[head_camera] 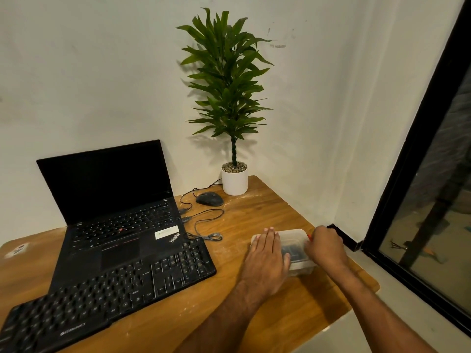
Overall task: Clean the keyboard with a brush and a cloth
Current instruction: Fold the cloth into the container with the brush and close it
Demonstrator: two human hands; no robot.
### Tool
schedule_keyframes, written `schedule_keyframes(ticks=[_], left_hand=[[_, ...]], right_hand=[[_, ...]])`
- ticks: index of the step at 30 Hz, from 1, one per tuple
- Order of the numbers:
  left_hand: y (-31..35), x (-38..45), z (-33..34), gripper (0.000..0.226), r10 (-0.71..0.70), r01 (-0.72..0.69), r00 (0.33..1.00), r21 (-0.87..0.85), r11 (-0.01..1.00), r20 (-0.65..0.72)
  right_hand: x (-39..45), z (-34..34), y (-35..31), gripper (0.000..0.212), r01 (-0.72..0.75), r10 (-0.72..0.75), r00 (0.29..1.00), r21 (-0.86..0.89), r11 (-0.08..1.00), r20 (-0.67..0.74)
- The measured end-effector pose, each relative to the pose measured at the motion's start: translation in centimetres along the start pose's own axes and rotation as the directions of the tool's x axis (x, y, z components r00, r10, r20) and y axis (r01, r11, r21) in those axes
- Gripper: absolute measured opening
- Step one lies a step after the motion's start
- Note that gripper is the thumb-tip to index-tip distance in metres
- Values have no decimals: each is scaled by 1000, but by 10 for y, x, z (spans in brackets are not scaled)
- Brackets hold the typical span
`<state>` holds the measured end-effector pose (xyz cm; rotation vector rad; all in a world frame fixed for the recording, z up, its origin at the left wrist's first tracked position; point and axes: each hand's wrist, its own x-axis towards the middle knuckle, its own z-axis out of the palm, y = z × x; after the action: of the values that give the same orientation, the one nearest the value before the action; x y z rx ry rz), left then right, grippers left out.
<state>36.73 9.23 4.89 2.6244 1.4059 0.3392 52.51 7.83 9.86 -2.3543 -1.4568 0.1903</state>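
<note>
Both my forearms reach out over the wooden bench [267, 215] to a clear plastic box [297, 240] with rounded corners, near the right edge. My left hand [267, 253] lies flat on its lid, fingers straight and together. My right hand [325, 247] is curled at the box's right side, pinching something small and orange-red [309, 236]; I cannot tell what it is. Dark things show through the lid, too blurred to name.

Left of the box, the black keyboard [107, 296] sits at a slant, its near end running off the bench's front edge; small pale lettering on its front lip is unreadable. Touching its far side is an open black laptop [114, 212] marked "ThinkPad", with a white sticker and a dark screen. A grey cable [206, 225] loops between laptop and box. Further back are a dark mouse [209, 199] and a leafy plant [226, 80] in a white pot [234, 183], by the wall. Bare, scuffed wood lies open between keyboard and box.
</note>
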Motion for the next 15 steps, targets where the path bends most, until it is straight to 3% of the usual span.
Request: schedule_keyframes(ticks=[3,6,10,12,15], left_hand=[[1,-1,-1,84,-25,25,1000,-24,999,7],[-1,1,2,69,-59,55,998,-129,990,-26],[-9,-2,1,74,-258,228,963,-285,931,-74],[-19,2,3,65,-438,384,897,-392,836,-55],[-30,7,6,35,-611,557,779,-600,574,139]], right_hand=[[-11,2,-4,31,180,-182,983,-89,980,-12],[-15,12,-11,48,416,-412,909,-88,905,66],[-13,25,-13,59,518,-487,850,-152,842,201],[-12,30,-10,62,512,-477,855,-177,841,205],[-11,36,-10,66,501,-464,861,-181,846,209]])
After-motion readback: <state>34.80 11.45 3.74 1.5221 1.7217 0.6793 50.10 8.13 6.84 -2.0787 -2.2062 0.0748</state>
